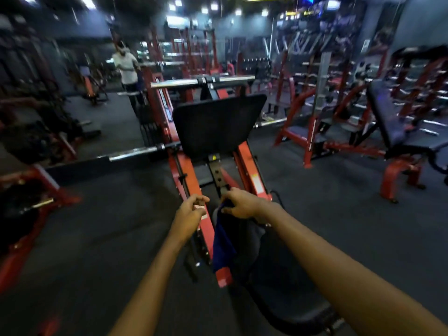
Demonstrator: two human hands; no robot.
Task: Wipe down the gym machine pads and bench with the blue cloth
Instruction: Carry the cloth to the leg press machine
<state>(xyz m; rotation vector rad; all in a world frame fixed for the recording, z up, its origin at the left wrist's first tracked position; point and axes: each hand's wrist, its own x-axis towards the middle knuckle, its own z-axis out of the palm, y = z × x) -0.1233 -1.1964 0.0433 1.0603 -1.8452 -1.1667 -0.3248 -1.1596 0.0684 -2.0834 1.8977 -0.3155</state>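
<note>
Where the right hand (238, 204) is: out in front over the near end of the leg-press machine (249, 166), fingers curled down, pinching the top edge of the blue cloth (224, 238).
Blue cloth: hangs straight down from that pinch as a long, loose fold. Its lower end lies in front of the red end of the machine's left rail, and its right edge overlaps the dark seat pad (278, 275).
Left hand (191, 212): just beside the right hand and apart from the cloth, fingers curled toward the thumb. I cannot tell whether it pinches anything, since a pale label on the red rail behind it blurs into the fingertips.
Arms: both bare and stretched forward from the bottom edge of the view.
Seat pad: black, low and close, running under the right forearm toward the bottom of the view.
Footplate (218, 124): a black, tilted panel between the two red rails, beyond the hands.
Chrome bar (135, 151): sticks out to the left from the base of the footplate.
Bench (388, 122): an inclined dark pad on a red frame, well apart on the right.
Floor (97, 238): dark, matte.
Person (126, 66): in a white shirt, standing far off on the left behind the machine.
Background: rows of red-framed machines under bright ceiling lights, too blurred to make out in detail.
</note>
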